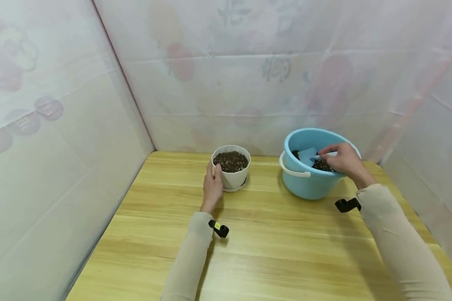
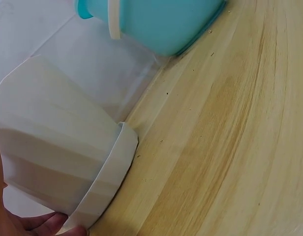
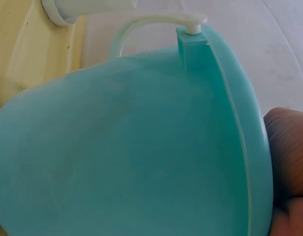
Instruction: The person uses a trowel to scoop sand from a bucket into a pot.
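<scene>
A white ribbed pot (image 1: 231, 169) (image 2: 53, 157) full of dark soil stands on its saucer at the back of the wooden table (image 1: 271, 242). My left hand (image 1: 212, 185) grips its left side, fingers against the wall, thumb near the rim. To the right sits a light blue bucket (image 1: 309, 175) (image 3: 127, 152) with a white handle and soil inside. Over the bucket's rim my right hand (image 1: 342, 161) holds a small blue trowel (image 1: 308, 155) by its white handle, the blade lying on the soil. In the right wrist view only the bucket's outer wall and a bit of hand (image 3: 289, 162) show.
Pale plastic sheeting (image 1: 60, 125) with faded red prints walls in the table on the left, back and right. Bare wood stretches from the pot and bucket to the near edge. A few soil crumbs lie on the wood near the pot's saucer (image 2: 109, 184).
</scene>
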